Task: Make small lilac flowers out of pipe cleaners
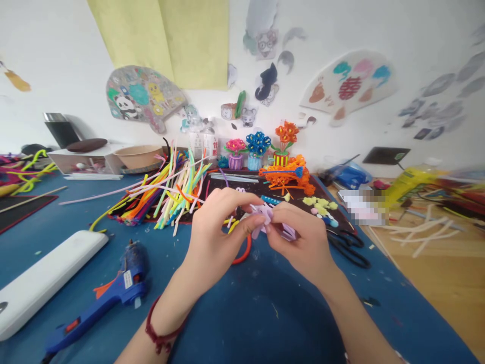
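Pale lilac pipe cleaners (262, 213), bent into a small looped shape, are pinched between both hands above the table. My left hand (215, 237) grips them between thumb and forefinger. From the other side, the fingertips of my right hand (305, 235) close on the same piece, and part of it shows under the palm. The fingers hide much of its form. Just behind and below lies an orange-red pipe cleaner (244, 252) in a curve. A large bundle of colourful pipe cleaners (182, 187) rests beyond my left hand.
A blue glue gun (127, 283) and a white case (53, 278) lie at left. Three potted pipe-cleaner flowers (257, 144) stand at the back, near an orange pipe-cleaner pile (293, 174). Black scissors (348, 247) lie right of my right hand. A yellow bottle (413, 182) is farther right.
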Demonstrator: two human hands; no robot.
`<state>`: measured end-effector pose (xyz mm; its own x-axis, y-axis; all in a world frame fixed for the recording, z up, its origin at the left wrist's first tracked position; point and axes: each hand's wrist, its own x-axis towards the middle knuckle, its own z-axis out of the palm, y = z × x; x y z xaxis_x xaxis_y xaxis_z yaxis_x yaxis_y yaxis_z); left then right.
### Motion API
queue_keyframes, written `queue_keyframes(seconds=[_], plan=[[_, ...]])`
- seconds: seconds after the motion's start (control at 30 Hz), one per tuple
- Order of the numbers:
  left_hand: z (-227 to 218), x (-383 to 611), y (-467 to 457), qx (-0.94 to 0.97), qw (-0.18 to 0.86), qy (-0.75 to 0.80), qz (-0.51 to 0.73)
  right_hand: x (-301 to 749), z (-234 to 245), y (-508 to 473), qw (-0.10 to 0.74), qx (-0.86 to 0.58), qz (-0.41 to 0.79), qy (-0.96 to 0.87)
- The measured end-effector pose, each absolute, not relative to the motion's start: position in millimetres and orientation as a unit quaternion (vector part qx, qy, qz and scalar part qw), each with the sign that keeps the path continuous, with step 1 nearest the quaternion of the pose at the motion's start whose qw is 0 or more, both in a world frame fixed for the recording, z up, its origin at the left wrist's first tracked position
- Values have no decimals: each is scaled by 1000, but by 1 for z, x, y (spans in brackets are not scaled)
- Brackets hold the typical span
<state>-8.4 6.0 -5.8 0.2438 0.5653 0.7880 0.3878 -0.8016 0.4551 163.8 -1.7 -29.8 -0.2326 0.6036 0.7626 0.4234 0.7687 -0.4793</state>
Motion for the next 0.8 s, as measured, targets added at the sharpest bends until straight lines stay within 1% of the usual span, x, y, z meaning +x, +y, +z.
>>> queue_keyframes(seconds=[0.17, 0.37, 0.5, 0.6, 0.8], plan=[[-4, -10, 7, 813, 106, 271, 504, 165, -29, 0, 532, -310, 135, -776], [-3, -11, 7, 810, 118, 287, 497, 164, -30, -1, 546, -307, 120, -770], [-5, -11, 9, 828, 77, 274, 483, 164, -28, -2, 544, -316, 112, -769], [-6, -10, 10, 823, 33, 268, 500, 163, -28, -3, 545, -326, 101, -766], [-6, -10, 10, 806, -7, 247, 537, 161, -29, -3, 571, -314, 55, -756]])
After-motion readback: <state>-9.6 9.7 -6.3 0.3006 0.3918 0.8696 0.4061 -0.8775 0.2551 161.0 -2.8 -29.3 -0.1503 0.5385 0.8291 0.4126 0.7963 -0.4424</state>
